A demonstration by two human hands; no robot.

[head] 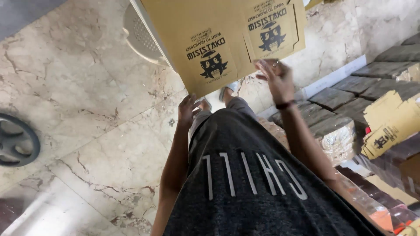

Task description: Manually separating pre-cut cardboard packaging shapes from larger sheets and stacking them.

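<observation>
View from the head camera, looking down past the wearer's dark shirt to a marble floor (87,144). Both hands are raised to a flat, unfolded tan cardboard box blank (218,39), which is held in the air ahead of the body and tilted. The left hand (189,110) meets the blank at its near lower corner, fingers curled about the edge. The right hand (275,78) lies against the near edge further along, fingers spread and loosely bent; a dark band sits at its wrist. Whether either thumb presses the far face cannot be told.

As a judgement, the work stands at an early stage: the blank is lifted and gripped, yet no panel appears folded, and every crease and flap lies flat in one plane.

To the right of the right hand, near the forearm, wrapped bundles of flat blanks (337,135) lie stacked, and another loose tan blank (389,126) rests beyond them. Left of the left hand, well apart, a dark wheel-shaped object (15,142) lies on the floor.

The top of the held blank is cut off by the frame; a pale perforated object (140,35) behind it is largely hidden and cannot be identified.
</observation>
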